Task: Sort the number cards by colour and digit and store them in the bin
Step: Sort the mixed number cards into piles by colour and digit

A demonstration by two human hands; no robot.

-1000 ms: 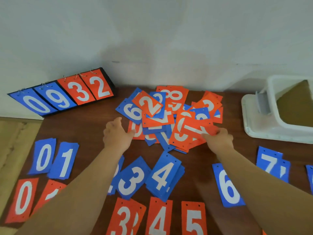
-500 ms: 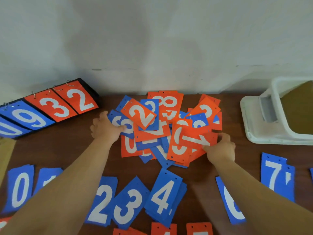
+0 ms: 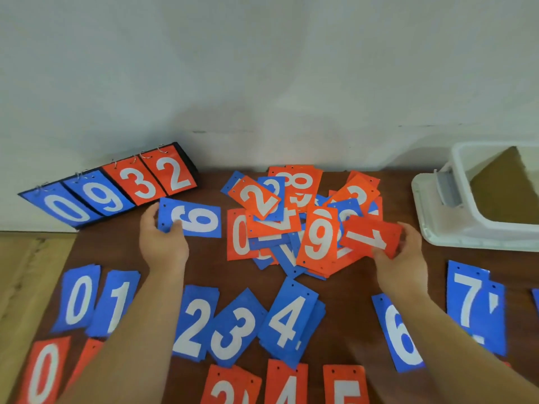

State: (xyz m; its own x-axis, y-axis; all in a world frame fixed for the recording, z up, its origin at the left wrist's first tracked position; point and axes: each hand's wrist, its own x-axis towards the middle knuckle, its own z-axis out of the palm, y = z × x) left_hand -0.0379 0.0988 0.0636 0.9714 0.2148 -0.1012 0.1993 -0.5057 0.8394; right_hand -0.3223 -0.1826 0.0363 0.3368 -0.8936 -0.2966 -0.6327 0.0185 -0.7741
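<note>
Sorting is under way: a blue 6 [image 3: 189,221] is pinched by the left hand [image 3: 163,243] at 9 o'clock of the pile [image 3: 294,220], a red 1 [image 3: 370,236] by the right hand [image 3: 404,258] at 3 o'clock. Matching stacks must be reached next; the bin [image 3: 478,231] waits further right.

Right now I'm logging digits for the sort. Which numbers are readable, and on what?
"0 9 3 2": flip scoreboard
"6" or "9": blue card, left hand
"1": red card, right hand
"0 1 2 3 4 6 7": blue row
Middle heap: mostly covered.

Mixed orange and blue number cards [image 3: 294,225] heaped mid-table, sorted blue and orange rows nearer, white bin [image 3: 484,199] far right.
</note>
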